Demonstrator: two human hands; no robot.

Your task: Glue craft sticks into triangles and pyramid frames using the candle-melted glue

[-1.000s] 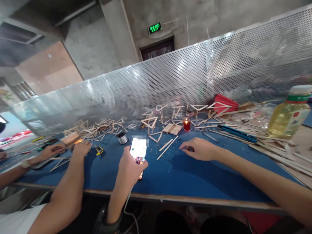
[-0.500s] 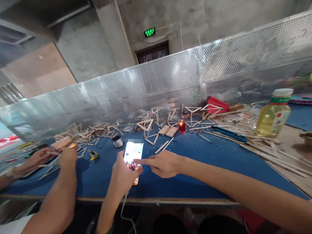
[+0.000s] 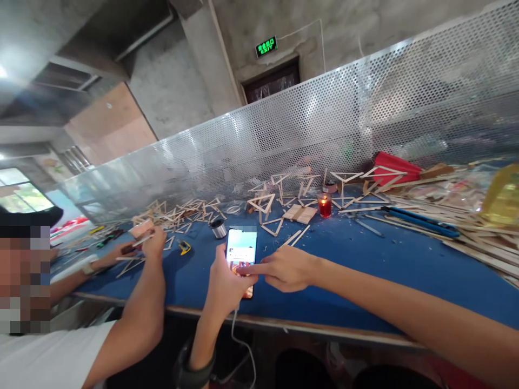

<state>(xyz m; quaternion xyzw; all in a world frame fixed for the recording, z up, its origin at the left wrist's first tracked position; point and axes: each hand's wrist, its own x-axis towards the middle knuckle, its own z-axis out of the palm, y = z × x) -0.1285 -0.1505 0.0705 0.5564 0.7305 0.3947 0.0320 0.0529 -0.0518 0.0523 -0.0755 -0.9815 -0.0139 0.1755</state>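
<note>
My left hand (image 3: 227, 283) is closed around a smartphone (image 3: 243, 249) with a lit screen, held above the blue table. A white cable runs down from the lower end of the phone. My right hand (image 3: 290, 269) has its index finger stretched out to the lower part of the screen, the other fingers curled in; it holds nothing. Just beyond it lie two thin wooden strips (image 3: 299, 235). Past them, a small flat wooden panel (image 3: 300, 214) rests beside a lit candle in a red glass (image 3: 325, 208).
At left a co-worker's hands (image 3: 154, 243) handle wooden sticks. Stick frames (image 3: 186, 212) stand along the perforated metal screen (image 3: 284, 140). A metal spool (image 3: 218, 228) and a yellow cutter (image 3: 184, 247) lie left of the phone. Blue-handled tool (image 3: 421, 220), loose strips and yellow bottle (image 3: 500, 194) lie right.
The view has swung left, so the co-worker's head and shoulder now show and the bottle is cut off at right. The screen content has changed; my finger stays at the phone.
</note>
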